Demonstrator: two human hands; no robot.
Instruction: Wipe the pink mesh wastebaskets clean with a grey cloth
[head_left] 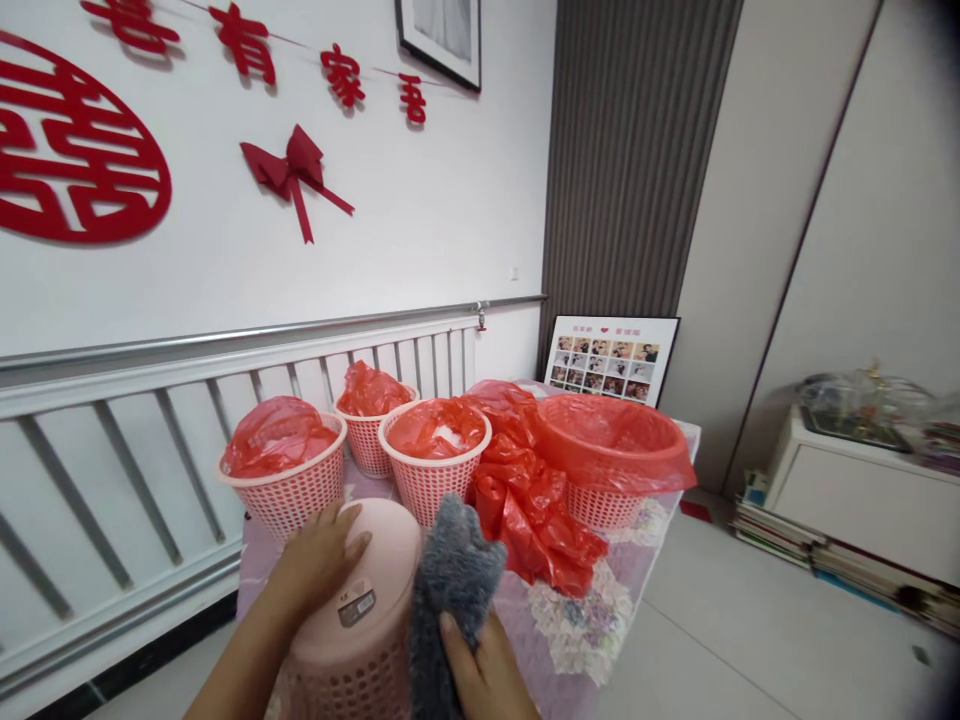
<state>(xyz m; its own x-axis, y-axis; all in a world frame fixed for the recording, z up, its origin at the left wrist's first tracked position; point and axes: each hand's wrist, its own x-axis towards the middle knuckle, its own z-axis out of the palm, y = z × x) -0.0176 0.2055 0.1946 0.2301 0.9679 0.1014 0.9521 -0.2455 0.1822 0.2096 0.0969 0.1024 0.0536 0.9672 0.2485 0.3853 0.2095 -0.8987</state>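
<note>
An upturned pink plastic basket (367,620) stands at the near edge of the table, bottom up, with a small label on it. My left hand (319,560) lies on its bottom with the fingers spread flat. My right hand (487,670) grips a grey fluffy cloth (450,590), which hangs against the basket's right side. Behind them stand three pink baskets lined with red plastic bags (289,470) (371,425) (435,455), and a wider one (611,455) at the right.
Loose red plastic bags (532,510) lie between the baskets on the floral tablecloth (581,610). A white radiator (112,450) runs along the left wall. A framed photo collage (609,358) leans at the back. Stacked books (825,555) and a white cabinet (862,485) sit at the right.
</note>
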